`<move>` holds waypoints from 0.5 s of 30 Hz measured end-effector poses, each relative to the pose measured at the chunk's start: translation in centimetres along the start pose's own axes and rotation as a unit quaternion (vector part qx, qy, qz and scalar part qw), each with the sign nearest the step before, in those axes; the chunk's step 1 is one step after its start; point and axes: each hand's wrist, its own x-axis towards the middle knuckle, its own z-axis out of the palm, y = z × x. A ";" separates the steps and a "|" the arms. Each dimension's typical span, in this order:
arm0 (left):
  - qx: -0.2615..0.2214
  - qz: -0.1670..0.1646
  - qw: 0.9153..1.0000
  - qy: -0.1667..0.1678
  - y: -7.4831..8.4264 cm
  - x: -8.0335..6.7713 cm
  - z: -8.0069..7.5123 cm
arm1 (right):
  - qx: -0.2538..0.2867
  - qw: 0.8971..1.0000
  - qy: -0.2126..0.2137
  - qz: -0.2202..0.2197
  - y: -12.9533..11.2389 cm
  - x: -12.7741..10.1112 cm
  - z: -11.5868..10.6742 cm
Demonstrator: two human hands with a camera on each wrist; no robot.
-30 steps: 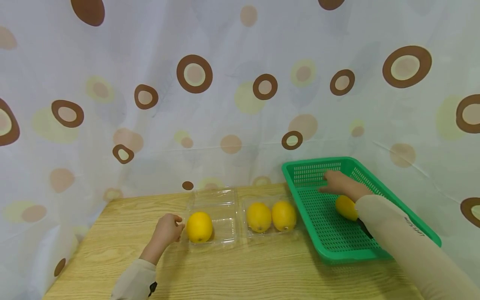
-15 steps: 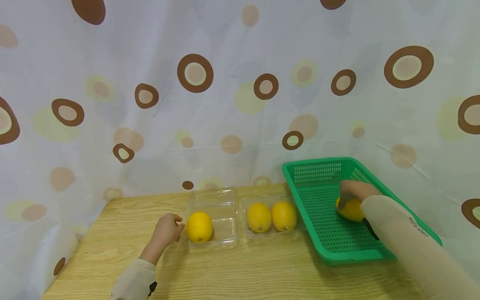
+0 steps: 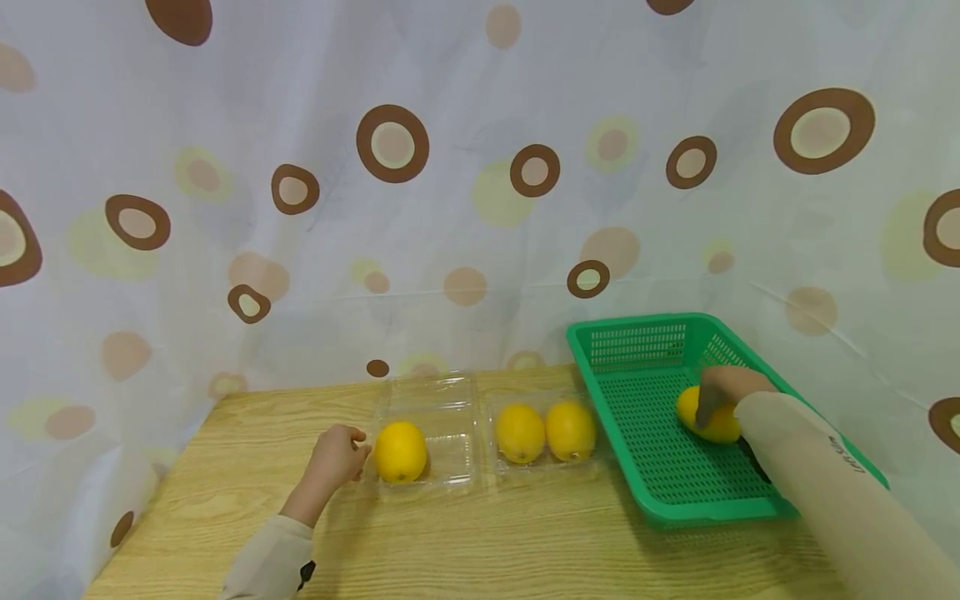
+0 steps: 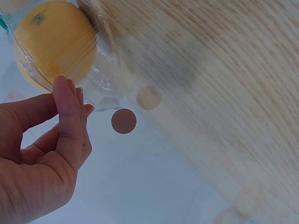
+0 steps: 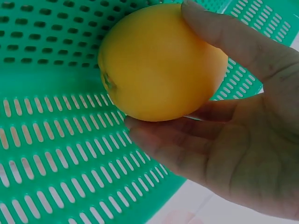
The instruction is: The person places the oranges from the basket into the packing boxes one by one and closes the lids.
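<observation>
Yellow lemon (image 3: 708, 414) sits in the green basket (image 3: 660, 492) at the right end of the desk (image 3: 480, 542), on the basket's right side, about mid way betw. near and far. Right hand (image 3: 726, 388) is on top of it, coming from the near right. In the right wrist view the thumb and fingers (image 5: 233, 44) curl round the lemon (image 5: 159, 63), so the grip is wrapped on the fruit and holding it. Lemon's long way runs about left to right; stem end (image 5: 108, 81) points left.

Left hand (image 3: 335, 458) is well apart, at the left side of the desk. It rests just beside a clear plastic box (image 3: 431, 433) w/ one lemon (image 3: 401, 451) inside. Fingers (image 4: 67, 109) look loosely bent, tips at the box wall; can't tell if they pinch the edge or just touch it. Nothing is wrapped in that hand.

A 2nd clear box (image 3: 543, 437) w/ two lemons (image 3: 545, 432) lies betw. the first box and the basket.
</observation>
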 end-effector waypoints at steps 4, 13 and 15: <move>0.000 0.000 1.000 -0.001 0.1 0.0 0.0 | 0.010 1.000 -0.006 -0.001 0.2 0.1 0.0; 0.007 -0.001 1.000 0.003 0.1 0.1 0.0 | 0.028 0.999 -0.011 -0.011 0.7 0.1 -0.1; 0.008 0.001 1.000 0.003 0.1 0.1 0.0 | 0.029 0.999 -0.009 -0.013 0.7 0.0 -0.1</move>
